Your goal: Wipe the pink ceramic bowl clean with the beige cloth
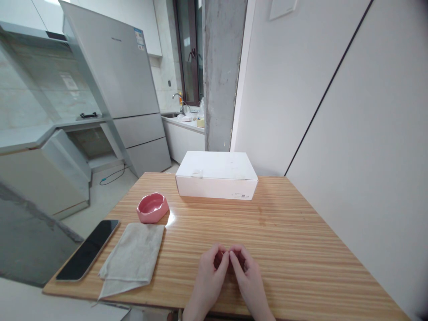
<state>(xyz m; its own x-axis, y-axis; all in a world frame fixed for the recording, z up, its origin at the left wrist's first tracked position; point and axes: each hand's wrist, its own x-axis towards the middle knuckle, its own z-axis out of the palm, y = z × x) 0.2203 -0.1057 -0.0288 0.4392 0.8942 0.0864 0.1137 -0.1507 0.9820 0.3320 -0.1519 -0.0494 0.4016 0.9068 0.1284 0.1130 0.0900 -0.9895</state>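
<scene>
Over the front of the wooden table (pixel 284 249), my left hand (pixel 211 272) and my right hand (pixel 246 274) meet at the fingertips. Thumb and fingers are curled together in a pinch on each hand. Whatever lies between the fingertips, if anything, is too small or hidden to make out. To the left of my hands lies a folded grey cloth (pixel 133 256). Behind the cloth sits a pink ashtray-like dish (pixel 153 208) with a wavy rim. A white cardboard box (pixel 216 174) stands at the far edge, beyond my hands.
A black-screened phone (pixel 88 249) lies along the table's left edge, beside the cloth. A white wall (pixel 351 147) runs close along the right side. Past the table stand a grey fridge (pixel 117 76) and a counter with a faucet (pixel 182 102).
</scene>
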